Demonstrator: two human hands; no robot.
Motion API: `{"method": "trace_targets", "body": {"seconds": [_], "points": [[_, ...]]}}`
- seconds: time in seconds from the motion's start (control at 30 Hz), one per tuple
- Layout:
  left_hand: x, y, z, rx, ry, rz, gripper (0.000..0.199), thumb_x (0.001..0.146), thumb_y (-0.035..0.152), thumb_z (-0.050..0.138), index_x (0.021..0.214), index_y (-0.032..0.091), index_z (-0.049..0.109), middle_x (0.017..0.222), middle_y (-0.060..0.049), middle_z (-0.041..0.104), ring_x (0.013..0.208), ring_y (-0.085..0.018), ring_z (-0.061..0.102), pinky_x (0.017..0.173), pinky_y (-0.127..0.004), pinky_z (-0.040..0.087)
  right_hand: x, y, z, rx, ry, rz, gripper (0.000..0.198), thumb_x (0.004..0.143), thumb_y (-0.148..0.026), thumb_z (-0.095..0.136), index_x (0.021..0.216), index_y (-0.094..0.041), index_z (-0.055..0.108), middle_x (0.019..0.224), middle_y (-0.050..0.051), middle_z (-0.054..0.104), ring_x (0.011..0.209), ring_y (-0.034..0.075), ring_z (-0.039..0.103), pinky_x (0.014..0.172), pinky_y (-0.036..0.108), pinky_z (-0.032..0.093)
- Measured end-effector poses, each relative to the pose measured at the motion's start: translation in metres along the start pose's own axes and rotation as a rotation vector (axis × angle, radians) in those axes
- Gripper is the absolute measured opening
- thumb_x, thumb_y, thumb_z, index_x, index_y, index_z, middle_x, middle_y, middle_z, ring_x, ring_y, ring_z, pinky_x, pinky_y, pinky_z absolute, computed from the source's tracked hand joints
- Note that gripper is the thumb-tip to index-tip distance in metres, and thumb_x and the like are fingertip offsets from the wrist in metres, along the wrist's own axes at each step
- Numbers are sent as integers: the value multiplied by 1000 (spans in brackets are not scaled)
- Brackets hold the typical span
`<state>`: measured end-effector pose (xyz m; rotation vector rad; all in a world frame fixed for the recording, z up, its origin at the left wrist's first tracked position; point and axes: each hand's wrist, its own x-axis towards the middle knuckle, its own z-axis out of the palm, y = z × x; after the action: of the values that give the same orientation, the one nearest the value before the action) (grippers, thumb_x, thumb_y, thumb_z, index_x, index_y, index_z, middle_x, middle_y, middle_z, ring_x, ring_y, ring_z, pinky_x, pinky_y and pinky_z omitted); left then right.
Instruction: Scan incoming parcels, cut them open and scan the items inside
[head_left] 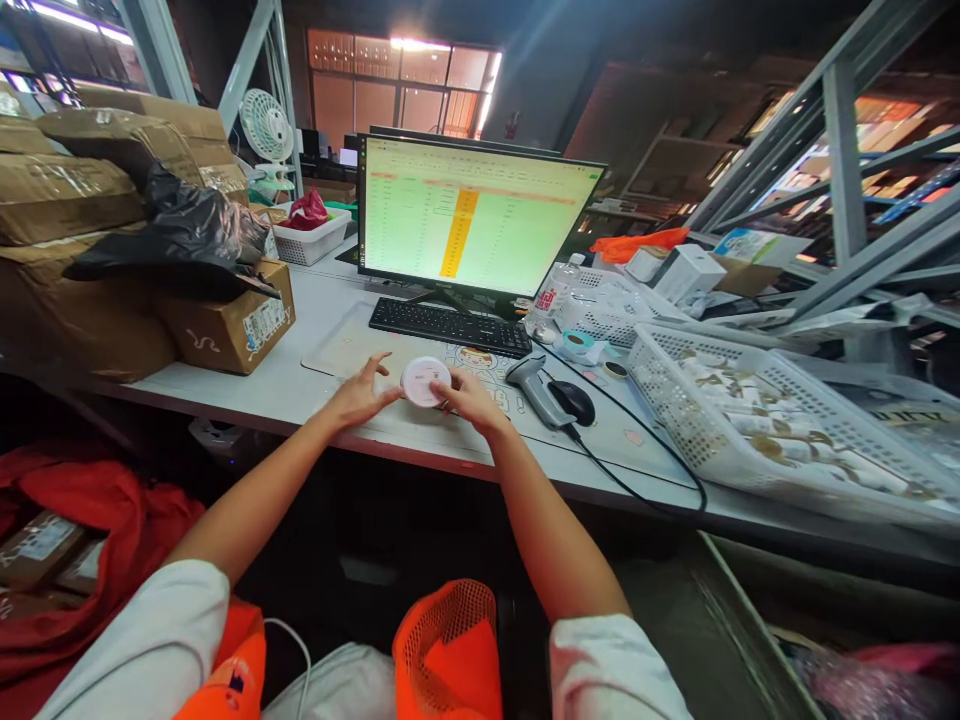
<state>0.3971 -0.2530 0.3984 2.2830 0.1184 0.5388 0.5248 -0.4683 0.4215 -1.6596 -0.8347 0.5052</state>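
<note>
Nearest, above the front edge of the worktop point(315, 290), the right hand point(472, 400) holds a round pale container point(420, 378), its fingers closed at the rim with the thumb over the printed face. At the container's nine o'clock, the left hand point(360, 400) has its fingers spread wide; whether its thumb touches the rim I cannot tell. The step in hand looks like steadying or turning the container, face up; the next move seems to call for a steady right pinch and the left fingers closing in. A scanner point(536, 390) lies at three o'clock. Farther, toward twelve, are a keyboard point(450, 325) and a monitor point(480, 215).
</note>
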Motion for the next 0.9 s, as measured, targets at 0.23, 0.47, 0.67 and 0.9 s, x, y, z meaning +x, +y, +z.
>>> {"method": "trace_targets", "body": {"seconds": [0.23,0.47,0.67,0.9], "points": [[6,6,35,-44,98,-26,48,85,50,76,123,22,67,108,-9,74,100,-29,68,90,-38,51,-6,3,-17,-298,88,13,51,87,-35,68,135,-19,65,117,10,74,89,21,70,80,37,61],[32,21,9,384,-109,153,56,90,34,69,145,30,61,114,-12,71,112,-34,63,101,-44,44,-32,4,-128,-1122,504,427,56,96,-40,58,144,-10,58,132,24,66,126,38,61,103,49,48],[45,33,35,368,-48,108,65,80,40,82,135,19,56,110,-15,71,104,-36,67,96,-44,46,-26,29,-127,-1191,397,628,57,93,-40,58,140,-8,56,128,26,66,119,38,65,95,46,51],[43,35,46,267,-33,96,54,83,34,79,132,25,58,120,-11,68,105,-34,68,89,-40,50,-17,14,-123,-1213,431,631,46,91,-35,55,127,-8,63,120,26,69,112,37,68,86,41,51]]}}
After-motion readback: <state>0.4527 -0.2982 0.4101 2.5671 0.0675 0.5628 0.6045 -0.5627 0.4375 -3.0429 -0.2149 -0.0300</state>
